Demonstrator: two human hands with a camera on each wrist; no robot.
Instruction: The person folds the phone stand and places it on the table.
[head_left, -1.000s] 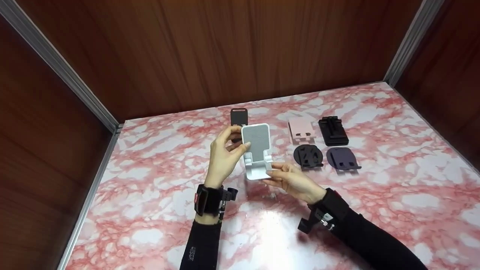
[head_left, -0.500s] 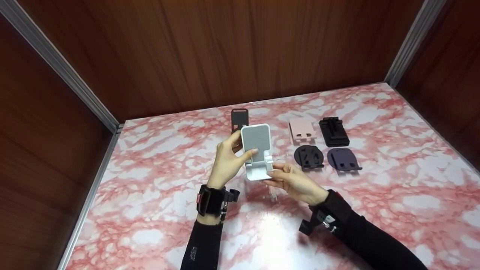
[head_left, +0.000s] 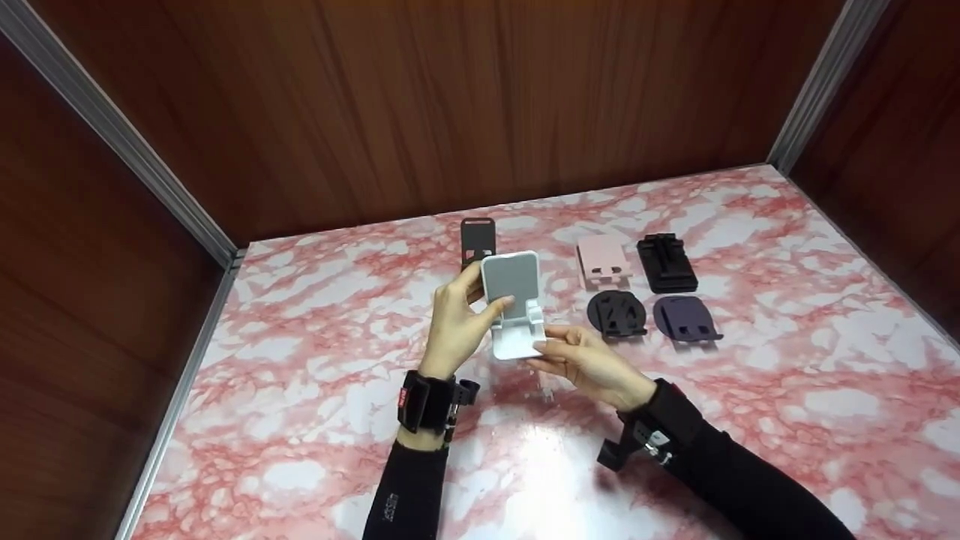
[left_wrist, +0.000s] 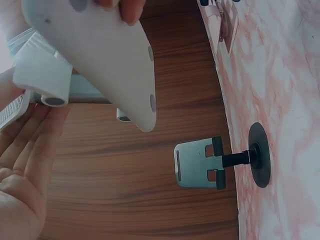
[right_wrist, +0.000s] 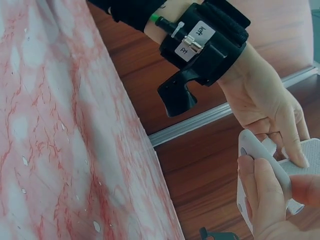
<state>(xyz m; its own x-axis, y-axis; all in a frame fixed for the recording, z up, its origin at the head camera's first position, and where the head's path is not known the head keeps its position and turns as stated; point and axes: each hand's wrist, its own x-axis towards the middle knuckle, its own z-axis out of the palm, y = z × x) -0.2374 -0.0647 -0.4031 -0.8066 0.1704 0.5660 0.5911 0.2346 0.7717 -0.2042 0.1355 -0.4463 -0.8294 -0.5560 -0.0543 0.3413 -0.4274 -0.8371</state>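
A white phone stand (head_left: 512, 271) with a grey pad on its back plate is held up above the table by both hands. My left hand (head_left: 456, 324) grips the back plate from the left, thumb across the grey pad and fingers behind it. From the right, my right hand (head_left: 592, 365) pinches the edge of the white base. In the left wrist view the base's underside (left_wrist: 107, 55) shows small round grey feet, and a hinge arm (left_wrist: 82, 87) joins it to the plate. The right wrist view has the right-hand fingers (right_wrist: 270, 187) on the base.
Behind the hands stands a dark phone stand (head_left: 478, 234) on a round base. To the right are a pink stand (head_left: 602, 253), a folded black stand (head_left: 667, 262), a round black stand (head_left: 616, 313) and a dark purple stand (head_left: 684, 318). Wooden panels enclose the marbled table (head_left: 300, 420).
My left hand has shifted a little to the right, and its thumb has slid from the plate's edge onto the grey pad. The plate's top has tipped slightly. My right hand stays nearly still.
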